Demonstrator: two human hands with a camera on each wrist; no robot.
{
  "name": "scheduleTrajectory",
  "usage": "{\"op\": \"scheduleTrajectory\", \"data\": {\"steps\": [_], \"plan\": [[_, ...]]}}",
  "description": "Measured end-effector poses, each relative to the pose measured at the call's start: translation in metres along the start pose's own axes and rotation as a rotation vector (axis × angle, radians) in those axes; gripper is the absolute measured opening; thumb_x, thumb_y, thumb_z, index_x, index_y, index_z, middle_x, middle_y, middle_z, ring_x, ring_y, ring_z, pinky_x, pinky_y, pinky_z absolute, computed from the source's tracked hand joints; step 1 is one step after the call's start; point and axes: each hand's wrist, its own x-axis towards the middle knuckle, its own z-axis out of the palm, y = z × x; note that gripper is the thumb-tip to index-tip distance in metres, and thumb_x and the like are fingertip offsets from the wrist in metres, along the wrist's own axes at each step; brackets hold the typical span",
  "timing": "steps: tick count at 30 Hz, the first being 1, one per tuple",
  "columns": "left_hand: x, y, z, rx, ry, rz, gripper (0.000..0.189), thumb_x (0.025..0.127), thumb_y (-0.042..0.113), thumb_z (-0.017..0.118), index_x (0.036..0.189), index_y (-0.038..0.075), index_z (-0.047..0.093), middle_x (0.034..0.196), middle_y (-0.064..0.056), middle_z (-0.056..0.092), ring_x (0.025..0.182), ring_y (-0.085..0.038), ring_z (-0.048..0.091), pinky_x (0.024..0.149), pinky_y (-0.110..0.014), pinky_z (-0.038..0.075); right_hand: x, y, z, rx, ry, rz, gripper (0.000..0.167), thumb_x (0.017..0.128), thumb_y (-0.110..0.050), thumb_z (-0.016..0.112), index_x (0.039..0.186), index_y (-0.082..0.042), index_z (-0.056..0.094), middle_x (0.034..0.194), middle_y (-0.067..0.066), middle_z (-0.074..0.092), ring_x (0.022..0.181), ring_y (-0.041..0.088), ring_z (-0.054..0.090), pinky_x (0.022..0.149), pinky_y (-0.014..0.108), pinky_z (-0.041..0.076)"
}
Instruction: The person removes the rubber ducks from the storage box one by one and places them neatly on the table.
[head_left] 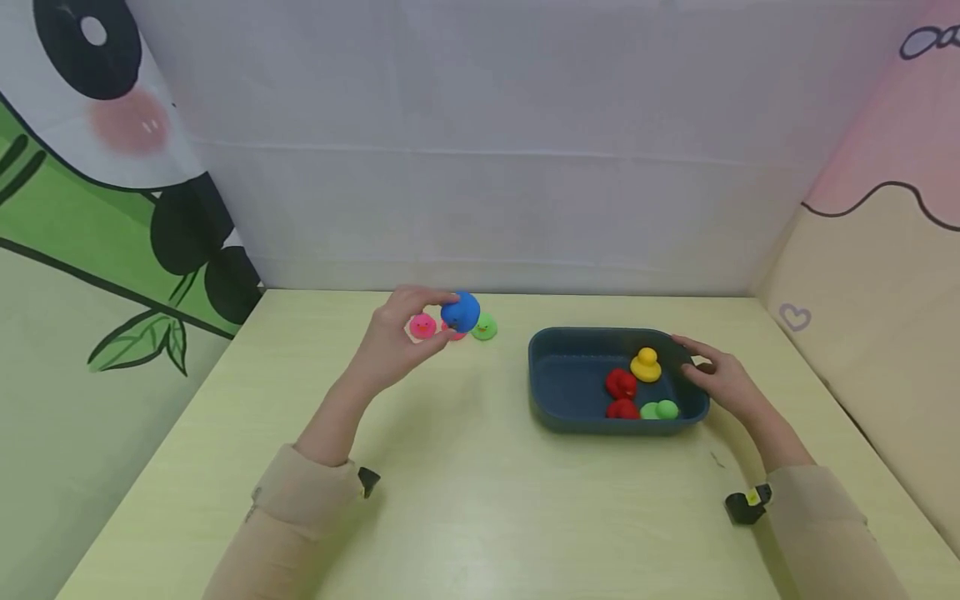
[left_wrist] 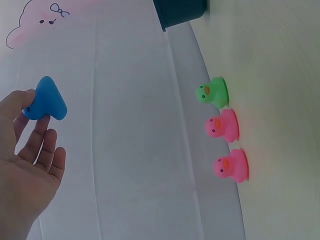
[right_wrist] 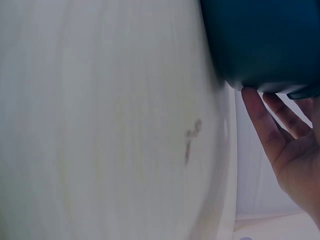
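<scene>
My left hand pinches a blue rubber duck between thumb and fingers, lifted above the table. Behind it, two pink ducks and a green duck stand in a row near the table's back edge; the blue duck partly covers one pink duck in the head view. My right hand holds the right end of a dark blue tub, thumb over the rim and fingertips against the outer wall. Inside the tub are a yellow duck, two red ducks and a light green duck lying tipped.
The pale wooden table meets a white cloth wall at the back. Printed side panels stand left and right. A small dark mark shows on the tabletop near the tub.
</scene>
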Motion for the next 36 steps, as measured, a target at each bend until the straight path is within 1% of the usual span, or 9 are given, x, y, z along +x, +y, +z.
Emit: {"op": "scheduleTrajectory", "data": {"steps": [5, 9, 11, 14, 17, 20, 30, 33, 36], "plan": [[-0.004, -0.011, -0.009, 0.019, 0.055, -0.014, 0.04, 0.079, 0.011, 0.075, 0.118, 0.013, 0.064, 0.114, -0.001, 0.063, 0.109, -0.016, 0.05, 0.084, -0.035, 0.044, 0.002, 0.002, -0.001, 0.001, -0.001, -0.009, 0.051, 0.098, -0.023, 0.049, 0.146, -0.01, 0.034, 0.146, 0.029, 0.033, 0.117, 0.052, 0.047, 0.093, 0.058, 0.042], [-0.008, -0.018, -0.017, 0.058, 0.077, -0.071, 0.04, 0.08, 0.01, 0.074, 0.119, 0.012, 0.064, 0.114, -0.003, 0.064, 0.11, -0.018, 0.05, 0.086, -0.037, 0.044, 0.004, 0.002, -0.002, -0.002, -0.001, -0.017, 0.051, 0.098, -0.023, 0.049, 0.146, -0.01, 0.034, 0.146, 0.028, 0.033, 0.118, 0.052, 0.046, 0.093, 0.059, 0.042], [-0.011, -0.022, -0.021, 0.075, 0.086, -0.102, 0.04, 0.081, 0.01, 0.074, 0.119, 0.013, 0.064, 0.115, -0.004, 0.064, 0.11, -0.019, 0.05, 0.086, -0.039, 0.043, 0.004, 0.003, -0.002, -0.006, 0.002, -0.024, 0.051, 0.098, -0.022, 0.049, 0.145, -0.009, 0.035, 0.145, 0.028, 0.033, 0.118, 0.052, 0.047, 0.093, 0.055, 0.044], [-0.014, -0.029, -0.026, 0.103, 0.098, -0.133, 0.04, 0.08, 0.009, 0.074, 0.119, 0.012, 0.064, 0.115, -0.006, 0.064, 0.11, -0.021, 0.05, 0.086, -0.041, 0.043, 0.006, 0.003, -0.002, -0.002, 0.006, -0.033, 0.05, 0.098, -0.021, 0.049, 0.144, -0.008, 0.036, 0.144, 0.029, 0.034, 0.117, 0.052, 0.048, 0.09, 0.034, 0.05], [-0.017, -0.036, -0.03, 0.139, 0.096, -0.154, 0.04, 0.08, 0.008, 0.074, 0.119, 0.01, 0.063, 0.116, -0.007, 0.063, 0.11, -0.024, 0.05, 0.085, -0.044, 0.043, 0.008, 0.004, -0.003, 0.01, 0.008, -0.039, 0.05, 0.098, -0.019, 0.05, 0.144, -0.006, 0.037, 0.144, 0.03, 0.035, 0.116, 0.051, 0.048, 0.081, 0.011, 0.042], [-0.019, -0.044, -0.033, 0.171, 0.084, -0.18, 0.04, 0.081, 0.009, 0.073, 0.12, 0.01, 0.062, 0.118, -0.009, 0.062, 0.111, -0.026, 0.049, 0.085, -0.045, 0.044, 0.01, 0.005, -0.003, 0.016, 0.01, -0.044, 0.049, 0.097, -0.018, 0.05, 0.143, -0.005, 0.037, 0.144, 0.03, 0.034, 0.118, 0.051, 0.047, 0.078, 0.003, 0.036], [-0.023, -0.075, -0.04, 0.208, 0.072, -0.317, 0.042, 0.083, 0.01, 0.071, 0.124, 0.01, 0.06, 0.121, -0.012, 0.059, 0.113, -0.03, 0.049, 0.086, -0.048, 0.045, 0.014, 0.006, -0.006, 0.0, -0.002, -0.036, 0.05, 0.098, -0.02, 0.05, 0.144, -0.008, 0.037, 0.145, 0.029, 0.034, 0.117, 0.051, 0.048, 0.079, 0.009, 0.04], [-0.024, -0.084, -0.041, 0.211, 0.065, -0.353, 0.042, 0.083, 0.011, 0.071, 0.124, 0.011, 0.06, 0.122, -0.013, 0.059, 0.113, -0.031, 0.049, 0.087, -0.049, 0.045, 0.015, 0.006, -0.007, -0.005, -0.004, -0.035, 0.05, 0.098, -0.02, 0.05, 0.145, -0.008, 0.036, 0.144, 0.029, 0.035, 0.116, 0.051, 0.049, 0.081, 0.013, 0.043], [-0.024, -0.093, -0.043, 0.215, 0.052, -0.368, 0.042, 0.084, 0.01, 0.071, 0.124, 0.01, 0.06, 0.122, -0.014, 0.059, 0.113, -0.031, 0.049, 0.087, -0.049, 0.044, 0.016, 0.006, -0.008, -0.012, -0.005, -0.037, 0.05, 0.098, -0.02, 0.05, 0.145, -0.008, 0.036, 0.144, 0.029, 0.035, 0.116, 0.051, 0.049, 0.084, 0.02, 0.046]]}}
